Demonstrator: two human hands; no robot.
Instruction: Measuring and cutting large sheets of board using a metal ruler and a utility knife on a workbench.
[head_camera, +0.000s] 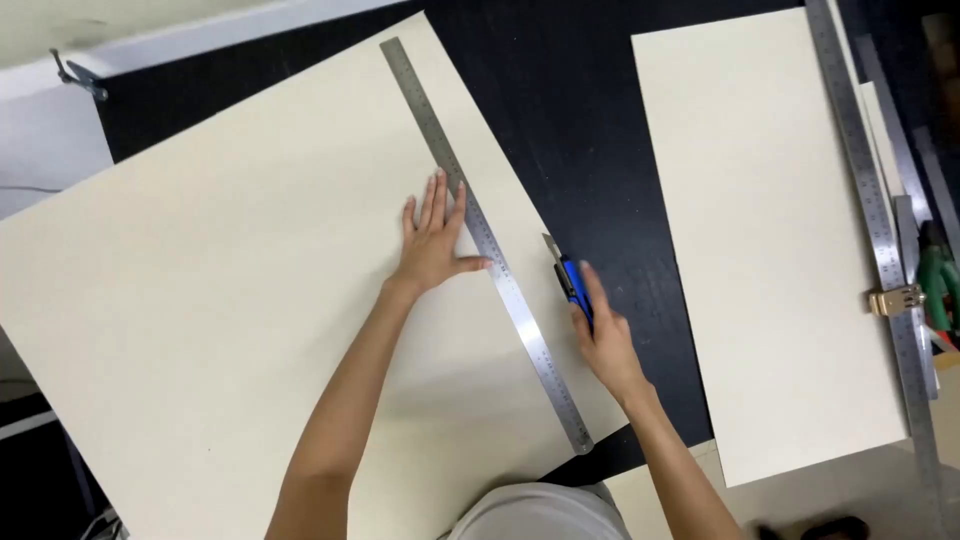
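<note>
Closest to the camera was the person's pale shirt (540, 512), both bare arms reaching out from it. The left hand (432, 243) lay flat, fingers spread, pinning the steel ruler (485, 240) on the big cream board (220, 330). The right hand (603, 335) was wrapped around a blue utility knife (567, 277), just right of the ruler, over the board's edge by the black table (590, 120).
</note>
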